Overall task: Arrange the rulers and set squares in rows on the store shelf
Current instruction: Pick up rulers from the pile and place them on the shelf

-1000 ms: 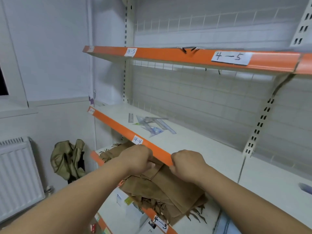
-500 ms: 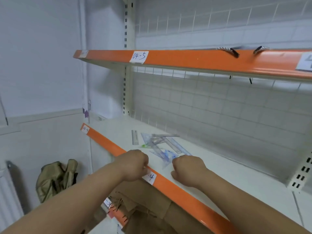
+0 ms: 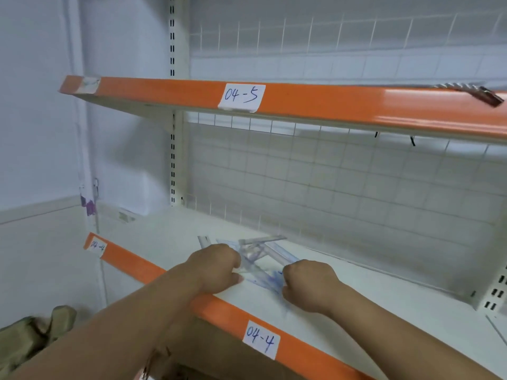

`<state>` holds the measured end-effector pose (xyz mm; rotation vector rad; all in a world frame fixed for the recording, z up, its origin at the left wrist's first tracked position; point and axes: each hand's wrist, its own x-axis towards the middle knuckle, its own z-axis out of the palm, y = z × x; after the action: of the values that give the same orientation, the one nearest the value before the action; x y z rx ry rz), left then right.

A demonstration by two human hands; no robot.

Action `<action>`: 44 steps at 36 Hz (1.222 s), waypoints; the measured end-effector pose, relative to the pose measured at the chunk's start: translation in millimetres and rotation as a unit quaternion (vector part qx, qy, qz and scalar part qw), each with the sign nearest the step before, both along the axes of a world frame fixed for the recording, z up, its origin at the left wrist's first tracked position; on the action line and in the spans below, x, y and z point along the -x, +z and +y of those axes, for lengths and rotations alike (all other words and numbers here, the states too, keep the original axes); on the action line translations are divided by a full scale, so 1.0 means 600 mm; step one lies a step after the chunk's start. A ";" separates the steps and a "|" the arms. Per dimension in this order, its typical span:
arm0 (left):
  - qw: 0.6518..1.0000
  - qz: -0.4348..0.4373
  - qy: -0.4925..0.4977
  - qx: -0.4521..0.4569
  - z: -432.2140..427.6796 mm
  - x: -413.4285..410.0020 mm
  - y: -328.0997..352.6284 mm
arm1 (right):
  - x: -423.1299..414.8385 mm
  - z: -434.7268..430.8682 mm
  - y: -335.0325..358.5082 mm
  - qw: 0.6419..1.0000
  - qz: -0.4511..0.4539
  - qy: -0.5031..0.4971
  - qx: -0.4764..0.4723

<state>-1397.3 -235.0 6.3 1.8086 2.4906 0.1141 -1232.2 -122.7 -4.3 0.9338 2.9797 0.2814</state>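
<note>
**Shelf 04-4: both hands at the ruler pile**

- Middle shelf [image 3: 370,294]: white deck with an orange front strip [image 3: 137,266]. Handwritten paper label "04-4" [image 3: 260,342] on the strip near the right forearm. A second label [image 3: 97,246] at the strip's far-left end seems to read "04-4" too, but it is blurred.
- Upper shelf [image 3: 329,104]: orange front edge, handwritten label "04-5" [image 3: 241,96]. A dark clip [image 3: 487,96] hangs over this edge at the right.
- Rulers and set squares [image 3: 260,252]: clear plastic, some tinted blue, in one loose crossed pile on the middle shelf, near the front edge and in front of the wire grid back panel [image 3: 329,182]. They are not in rows. Any print on them is too blurred to read.
- Left hand [image 3: 216,267]: knuckles up, fingers curled under, against the pile's left side.
- Right hand [image 3: 310,286]: fingers curled, against the blue-tinted piece at the pile's near right.
- Motion blur: cannot tell whether either hand actually pinches a piece.
- Olive fabric bundle [image 3: 33,333] at lower left, below the shelf.
</note>
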 end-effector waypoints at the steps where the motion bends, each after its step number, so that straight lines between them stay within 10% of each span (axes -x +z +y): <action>1: 1.000 0.002 -0.009 0.002 0.003 0.013 0.001 | 0.011 -0.002 -0.001 1.000 0.004 -0.009 -0.001; 44: 0.992 0.045 -0.091 0.079 0.090 0.268 -0.056 | 0.066 0.031 -0.051 0.974 -0.028 -0.221 0.046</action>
<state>-1558.3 -181.1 -27.6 2.0010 2.3001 -0.1731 -1271.9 -103.9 -34.9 1.5045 2.6091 0.1549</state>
